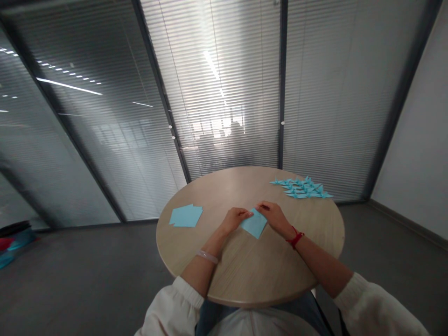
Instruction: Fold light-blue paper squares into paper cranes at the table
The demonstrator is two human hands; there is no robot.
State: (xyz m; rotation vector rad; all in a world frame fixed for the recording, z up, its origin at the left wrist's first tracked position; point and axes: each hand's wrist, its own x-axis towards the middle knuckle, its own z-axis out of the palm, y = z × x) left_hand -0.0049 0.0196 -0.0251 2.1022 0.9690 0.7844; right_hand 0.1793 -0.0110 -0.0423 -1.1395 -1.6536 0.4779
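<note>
A light blue square of paper (255,226) lies near the middle of the round table, turned with one corner toward me. My left hand (235,220) pinches its left corner between thumb and fingers. At the paper's upper right edge, the fingertips of my right hand (273,213) are closed on it. Part of the top edge is hidden by the fingers, and I cannot tell whether it is folded there. Several more blue sheets (186,216) lie overlapping to the left of my left hand. Beyond my right hand, folded blue paper cranes (303,187) sit grouped in rows.
The round wooden table (224,186) has its near edge close to my lap. Behind it stands a glass wall with blinds (227,93) and dark frames. A dark bin-like object with red and blue things (16,238) is on the floor at far left.
</note>
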